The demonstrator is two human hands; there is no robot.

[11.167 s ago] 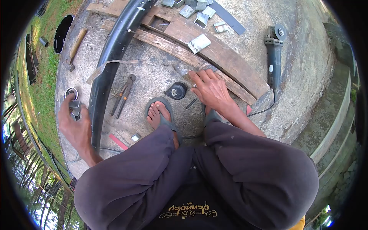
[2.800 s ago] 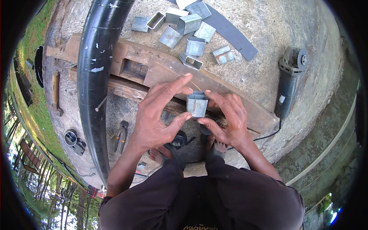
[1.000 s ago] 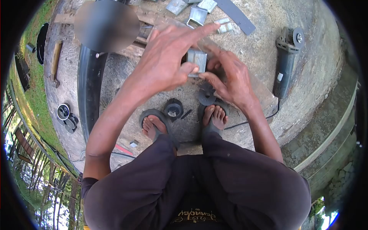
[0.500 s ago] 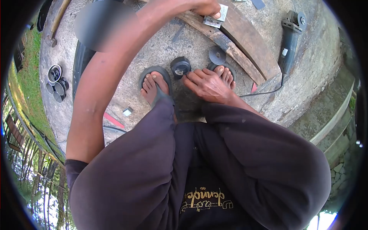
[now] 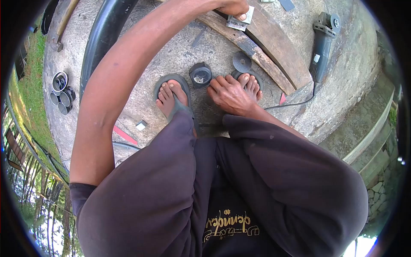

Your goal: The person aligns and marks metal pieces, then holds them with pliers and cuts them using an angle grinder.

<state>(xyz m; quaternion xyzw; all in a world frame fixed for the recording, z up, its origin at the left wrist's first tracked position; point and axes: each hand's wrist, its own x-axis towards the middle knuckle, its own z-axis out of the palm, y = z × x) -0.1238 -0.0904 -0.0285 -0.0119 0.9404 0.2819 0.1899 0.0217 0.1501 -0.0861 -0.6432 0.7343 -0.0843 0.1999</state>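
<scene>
My left hand (image 5: 235, 8) reaches to the top of the view, its fingers curled and its thumb pressed on a small square metal piece (image 5: 248, 15). That piece lies over a wooden plank (image 5: 278, 40), and a thinner, worn wooden strip (image 5: 239, 36) runs alongside. My right hand (image 5: 231, 95) is low beside my right foot, knuckles up and fingers bent; whatever they hold, if anything, is hidden. Left of it sits a black round cup-like part (image 5: 200, 75). A grey abrasive disc (image 5: 242, 62) lies just above my right foot.
An angle grinder (image 5: 323, 49) lies at the right, its cable running toward my right wrist. A hammer (image 5: 64, 28), a thick black tube (image 5: 102, 36) and several short pipe pieces (image 5: 63, 93) are at the left. A red strip (image 5: 125, 135) and a small block (image 5: 141, 125) lie near my left foot.
The view has shifted slightly, and more of the black tube shows at the upper left. Both hands keep nearly the same places.
</scene>
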